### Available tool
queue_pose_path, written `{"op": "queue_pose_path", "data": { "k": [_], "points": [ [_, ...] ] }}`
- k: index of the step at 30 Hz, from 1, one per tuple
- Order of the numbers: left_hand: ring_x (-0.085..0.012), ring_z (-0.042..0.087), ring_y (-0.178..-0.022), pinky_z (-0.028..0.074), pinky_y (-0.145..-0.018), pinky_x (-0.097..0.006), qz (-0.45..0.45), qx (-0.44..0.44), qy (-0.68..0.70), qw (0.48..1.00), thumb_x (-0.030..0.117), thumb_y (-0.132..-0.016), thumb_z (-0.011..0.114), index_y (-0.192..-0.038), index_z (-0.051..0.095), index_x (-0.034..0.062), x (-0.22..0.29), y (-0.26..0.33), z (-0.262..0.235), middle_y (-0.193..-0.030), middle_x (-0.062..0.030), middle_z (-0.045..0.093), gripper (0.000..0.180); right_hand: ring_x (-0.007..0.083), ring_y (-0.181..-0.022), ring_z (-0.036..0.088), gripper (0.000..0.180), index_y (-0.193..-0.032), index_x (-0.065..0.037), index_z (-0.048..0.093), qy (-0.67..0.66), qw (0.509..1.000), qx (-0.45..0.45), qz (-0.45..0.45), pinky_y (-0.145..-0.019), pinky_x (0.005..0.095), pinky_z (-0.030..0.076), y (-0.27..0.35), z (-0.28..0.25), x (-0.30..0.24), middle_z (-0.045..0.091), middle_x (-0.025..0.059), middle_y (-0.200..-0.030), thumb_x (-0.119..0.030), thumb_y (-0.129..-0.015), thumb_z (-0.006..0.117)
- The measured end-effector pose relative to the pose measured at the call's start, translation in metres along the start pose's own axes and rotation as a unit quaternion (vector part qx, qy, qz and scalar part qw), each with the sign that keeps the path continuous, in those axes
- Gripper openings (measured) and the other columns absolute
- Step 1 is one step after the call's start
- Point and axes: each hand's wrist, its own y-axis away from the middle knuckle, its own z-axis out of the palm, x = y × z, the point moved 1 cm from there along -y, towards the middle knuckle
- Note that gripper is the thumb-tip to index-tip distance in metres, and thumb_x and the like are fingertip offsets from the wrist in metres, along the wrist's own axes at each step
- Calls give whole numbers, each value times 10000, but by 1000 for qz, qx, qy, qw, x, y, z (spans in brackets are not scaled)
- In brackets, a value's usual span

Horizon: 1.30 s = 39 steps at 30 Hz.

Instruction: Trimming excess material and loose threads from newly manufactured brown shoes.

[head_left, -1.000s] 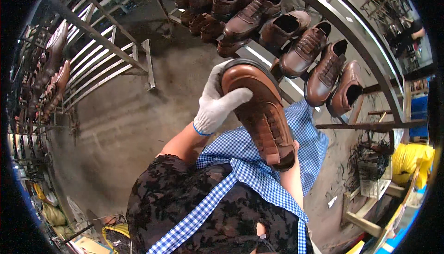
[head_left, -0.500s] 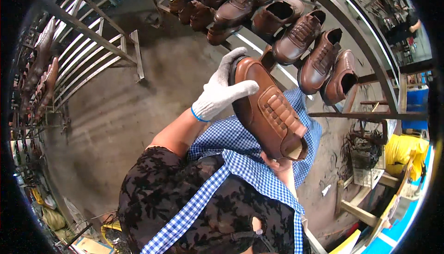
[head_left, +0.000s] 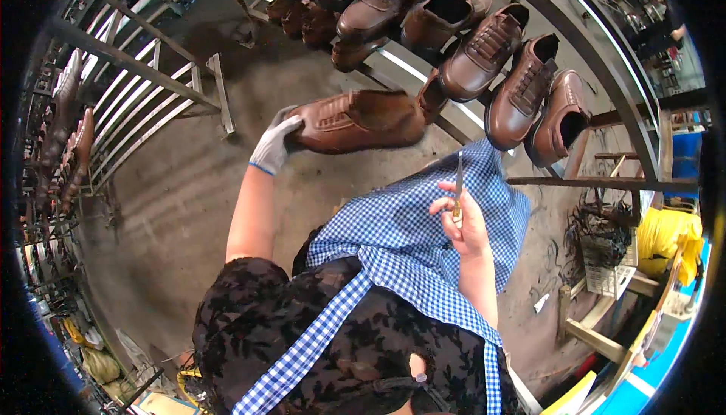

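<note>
My left hand [head_left: 276,143], in a white glove with a blue cuff, grips the toe end of a brown leather shoe [head_left: 363,120]. I hold the shoe out on its side above the concrete floor, its heel near the rack of shoes. My right hand [head_left: 460,220] is bare and rests over my blue checked apron [head_left: 423,241]. It grips a thin metal tool [head_left: 458,181] with its tip pointing up.
A metal rack [head_left: 605,60] at the upper right carries a row of brown shoes [head_left: 484,48]. A second metal rack [head_left: 128,90] stands at the left with shoes on it. A yellow bundle [head_left: 665,237] and a wooden frame [head_left: 597,324] are at the right.
The shoe has swung from over my lap, sole up, out to the left toward the rack. My right hand has come off the shoe and now shows with the thin tool.
</note>
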Motion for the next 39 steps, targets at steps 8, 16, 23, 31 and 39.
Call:
{"op": "queue_pose_path", "data": {
  "k": [8, 16, 23, 31, 39],
  "points": [
    [-227, 541, -1035, 489, -838, -356, 70, 130, 27, 989, 136, -732, 717, -1303, 396, 77, -70, -82, 33, -1191, -91, 527, 658, 21, -364, 356, 229, -1101, 5, 538, 73, 995, 64, 12, -342, 150, 254, -14, -10, 25, 621, 103, -755, -162, -956, 479],
    [-272, 529, -1083, 449, -907, -373, 70, 151, -202, 965, 326, -701, 757, -1304, 432, 103, -94, -218, 52, -1230, -149, 509, 720, 31, -366, 366, 215, -1091, 4, 555, 84, 993, 66, 47, -347, 148, 288, -13, -13, 21, 605, 88, -709, -138, -958, 464],
    [-335, 487, -1109, 333, -998, -472, 393, 315, -666, 551, 276, -732, 655, -1241, 491, 122, -7, -229, 48, -1235, -159, 495, 557, 29, -365, 360, 229, -1099, -6, 564, 83, 993, 53, 61, -351, 148, 284, -13, -17, 23, 600, 71, -684, -165, -957, 480],
    [-293, 578, -1037, 335, -1033, -400, 157, 60, -816, 552, 310, -829, 575, -1002, 681, 122, 22, -157, 57, -992, -126, 670, 277, 23, -396, 371, 263, -1071, -12, 605, 126, 990, 58, 40, -375, 155, 291, -13, -8, 22, 589, 34, -684, -202, -970, 453],
    [-168, 599, -959, 491, -821, -309, 101, 30, 47, 993, 293, -916, 556, -1114, 592, 8, 16, -10, 85, -1049, -68, 627, 349, 53, -653, 508, 423, -1278, -29, 486, 301, 948, 62, -78, -582, 192, 401, -70, 56, 9, 575, -2, -747, -180, -895, 584]
  ]
}}
